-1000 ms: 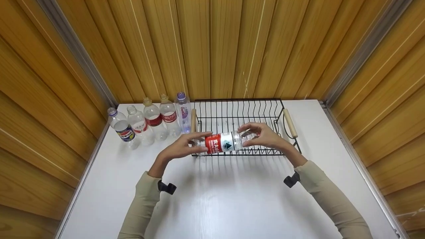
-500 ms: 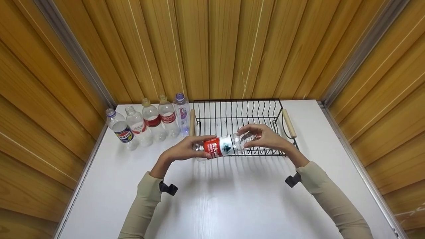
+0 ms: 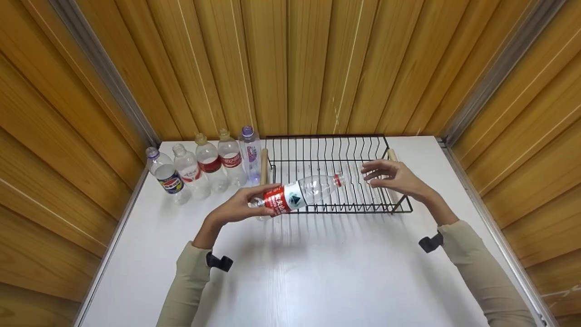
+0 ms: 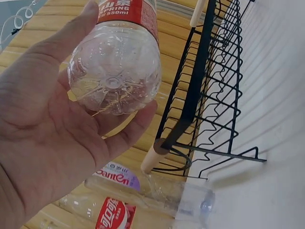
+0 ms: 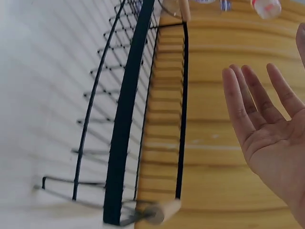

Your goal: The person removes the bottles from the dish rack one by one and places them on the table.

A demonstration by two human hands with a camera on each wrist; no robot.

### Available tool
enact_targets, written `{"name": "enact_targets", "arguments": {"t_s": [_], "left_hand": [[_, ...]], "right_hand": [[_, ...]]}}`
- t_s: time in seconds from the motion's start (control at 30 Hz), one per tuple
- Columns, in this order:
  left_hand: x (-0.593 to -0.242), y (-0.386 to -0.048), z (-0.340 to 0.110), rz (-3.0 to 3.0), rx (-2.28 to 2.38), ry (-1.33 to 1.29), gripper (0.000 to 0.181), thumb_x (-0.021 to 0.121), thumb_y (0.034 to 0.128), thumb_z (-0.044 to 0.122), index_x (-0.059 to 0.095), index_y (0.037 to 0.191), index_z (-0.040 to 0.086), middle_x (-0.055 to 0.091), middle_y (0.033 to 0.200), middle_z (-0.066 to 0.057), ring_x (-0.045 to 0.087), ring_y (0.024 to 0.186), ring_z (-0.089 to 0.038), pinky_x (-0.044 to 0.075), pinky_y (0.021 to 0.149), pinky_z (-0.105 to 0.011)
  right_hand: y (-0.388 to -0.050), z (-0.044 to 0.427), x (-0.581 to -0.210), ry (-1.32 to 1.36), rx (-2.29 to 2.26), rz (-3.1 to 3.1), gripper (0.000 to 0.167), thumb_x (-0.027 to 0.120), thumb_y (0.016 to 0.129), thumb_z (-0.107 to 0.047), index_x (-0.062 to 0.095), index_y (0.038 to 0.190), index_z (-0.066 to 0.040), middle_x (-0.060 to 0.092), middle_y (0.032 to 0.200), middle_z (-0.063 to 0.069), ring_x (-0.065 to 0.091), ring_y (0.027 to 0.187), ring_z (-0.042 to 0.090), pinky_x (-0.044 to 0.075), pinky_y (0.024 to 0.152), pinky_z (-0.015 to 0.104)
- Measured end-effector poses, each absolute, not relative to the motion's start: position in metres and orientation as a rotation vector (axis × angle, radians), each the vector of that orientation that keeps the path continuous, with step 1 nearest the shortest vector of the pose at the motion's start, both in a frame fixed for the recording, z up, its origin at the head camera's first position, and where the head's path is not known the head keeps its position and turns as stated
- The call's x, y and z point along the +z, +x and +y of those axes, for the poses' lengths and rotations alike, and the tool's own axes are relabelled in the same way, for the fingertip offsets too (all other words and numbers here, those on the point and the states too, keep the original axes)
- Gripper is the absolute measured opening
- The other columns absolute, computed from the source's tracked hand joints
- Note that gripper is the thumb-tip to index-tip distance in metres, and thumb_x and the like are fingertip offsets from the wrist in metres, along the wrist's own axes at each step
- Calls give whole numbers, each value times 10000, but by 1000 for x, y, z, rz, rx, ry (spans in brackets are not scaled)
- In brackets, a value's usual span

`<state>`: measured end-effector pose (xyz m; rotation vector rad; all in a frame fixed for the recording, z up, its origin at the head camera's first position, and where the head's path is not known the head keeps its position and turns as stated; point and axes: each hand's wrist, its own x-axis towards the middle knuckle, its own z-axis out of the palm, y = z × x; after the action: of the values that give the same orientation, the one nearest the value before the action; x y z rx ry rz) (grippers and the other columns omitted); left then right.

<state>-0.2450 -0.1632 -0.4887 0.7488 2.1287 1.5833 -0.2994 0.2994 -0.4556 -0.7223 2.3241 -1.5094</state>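
Note:
A clear plastic bottle (image 3: 315, 190) with a red and white label is held nearly level over the wire rack, its capless neck pointing right. My left hand (image 3: 238, 205) grips it near the base, thumb on one side and fingers on the other; the left wrist view shows the ribbed bottle bottom (image 4: 113, 82) close to the palm. Apart from the bottle, my right hand (image 3: 399, 179) hovers over the right end of the rack with relaxed fingers and nothing in them. In the right wrist view the fingers (image 5: 255, 95) are spread, and the bottle's neck shows small at the top.
The black wire rack (image 3: 327, 160) with wooden handles stands at the back of the white table (image 3: 317, 272). Left of it several empty bottles stand upright in a row, from a dark-labelled bottle (image 3: 170, 179) to a purple-topped bottle (image 3: 250, 154). Wood-patterned walls (image 3: 299, 68) enclose the table.
My right hand has let go of the bottle's neck end and moved right, away from it. My left hand has shifted slightly left with the bottle, whose neck is now exposed.

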Motion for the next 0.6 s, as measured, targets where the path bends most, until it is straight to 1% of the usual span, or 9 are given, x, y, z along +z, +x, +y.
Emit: {"name": "enact_targets", "arguments": {"t_s": [0.1, 0.13, 0.2, 0.23, 0.37, 0.43, 0.47, 0.6], "left_hand": [[-494, -243, -168, 2085, 1645, 717, 675, 783, 910, 177, 501, 1523, 190, 580, 1466, -130, 596, 1268, -287, 576, 950, -317], [-496, -243, -170, 2070, 1663, 706, 673, 781, 911, 188, 500, 1523, 188, 569, 1482, -124, 580, 1298, -293, 566, 974, -322], [-499, -243, -175, 2041, 1700, 693, 678, 779, 914, 211, 493, 1527, 182, 544, 1508, -119, 544, 1348, -305, 548, 1011, -340], [-500, -242, -177, 2025, 1716, 690, 682, 778, 915, 222, 488, 1530, 179, 537, 1515, -117, 533, 1361, -307, 544, 1020, -346], [-506, -240, -186, 1999, 1769, 665, 698, 770, 921, 251, 463, 1543, 167, 517, 1526, -118, 509, 1387, -324, 530, 1047, -388], [-508, -239, -189, 2006, 1788, 626, 706, 764, 927, 257, 445, 1550, 164, 509, 1532, -124, 497, 1400, -334, 519, 1068, -414], [-509, -238, -190, 2013, 1797, 594, 712, 761, 929, 259, 433, 1555, 168, 502, 1538, -124, 486, 1411, -339, 511, 1079, -429], [-511, -235, -195, 2017, 1851, 482, 748, 760, 930, 226, 379, 1571, 174, 457, 1573, -139, 435, 1450, -364, 488, 1109, -484]], "right_hand": [[-302, 319, -464, -629, -1494, 2395, 495, 708, 963, -121, 552, 1418, -3, 602, 1364, 268, 669, 1123, 103, 551, 925, 182], [-304, 324, -466, -595, -1490, 2421, 495, 707, 968, -143, 553, 1418, -5, 608, 1362, 253, 658, 1116, 68, 547, 920, 173], [-306, 334, -471, -533, -1487, 2462, 490, 698, 979, -173, 554, 1421, -16, 605, 1368, 247, 645, 1109, 37, 561, 883, 188], [-306, 339, -473, -503, -1483, 2485, 487, 694, 983, -188, 557, 1421, -24, 628, 1348, 194, 641, 1101, 29, 571, 860, 209], [-309, 357, -482, -449, -1528, 2552, 489, 694, 984, -182, 556, 1423, -17, 635, 1311, 172, 641, 1082, 26, 578, 814, 218], [-311, 364, -487, -432, -1566, 2578, 489, 700, 978, -165, 556, 1414, 3, 638, 1285, 165, 643, 1068, 29, 561, 833, 186], [-313, 368, -490, -433, -1582, 2590, 491, 699, 977, -152, 553, 1415, 15, 623, 1300, 202, 638, 1075, 29, 542, 851, 156], [-315, 374, -499, -360, -1579, 2647, 485, 700, 981, -192, 570, 1397, 23, 611, 1330, 202, 591, 1117, 63, 492, 882, 111]]}}
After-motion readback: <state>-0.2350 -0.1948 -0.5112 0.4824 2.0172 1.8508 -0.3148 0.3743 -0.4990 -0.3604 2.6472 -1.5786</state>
